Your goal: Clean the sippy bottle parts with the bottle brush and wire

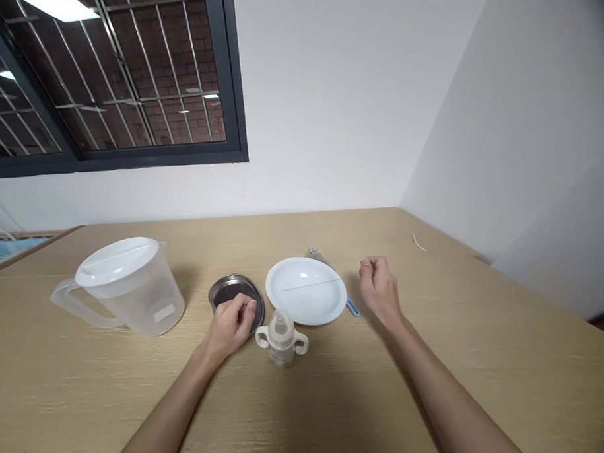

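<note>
My left hand (pixel 235 323) rests with curled fingers on the near edge of a small round steel dish (pixel 233 289) on the wooden table. Just to its right stands a small clear baby bottle (pixel 281 337) with two handles and a teat. Behind the bottle lies a white plate (pixel 305 290) with a thin stick across it. A brush with a blue handle (pixel 352 308) pokes out from under the plate's right side. My right hand (pixel 378 288) hovers to the right of the plate, curled into a loose fist with nothing visible in it.
A clear plastic jug (pixel 128 285) with a white lid stands at the left of the table (pixel 338 397). White walls meet at the table's far right corner. A barred window sits at upper left. A thin sliver (pixel 419 243) lies near the right wall.
</note>
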